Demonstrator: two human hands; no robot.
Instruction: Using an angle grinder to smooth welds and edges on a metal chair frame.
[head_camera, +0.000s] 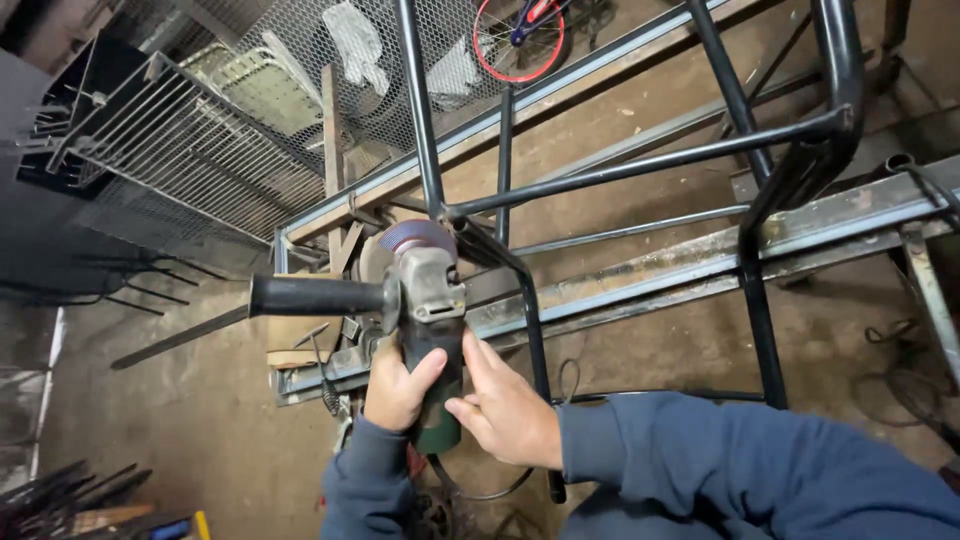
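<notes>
An angle grinder (428, 300) with a grey head, a green body and a black side handle (315, 295) points up at a joint of a black tube frame (640, 165). Its reddish disc (415, 237) sits right at the joint where several tubes meet. My left hand (398, 385) is wrapped around the green body from the left. My right hand (508, 405) lies flat against the body's right side, fingers stretched out along it. Both arms wear blue sleeves. The side handle sticks out to the left with no hand on it.
The frame rests on long steel rails (700, 265) above a dirty concrete floor. Wire mesh panels (190, 140) lean at the upper left. A red bicycle wheel (520, 40) stands at the top. Cables (905, 380) lie at the right, rods (60, 490) at the lower left.
</notes>
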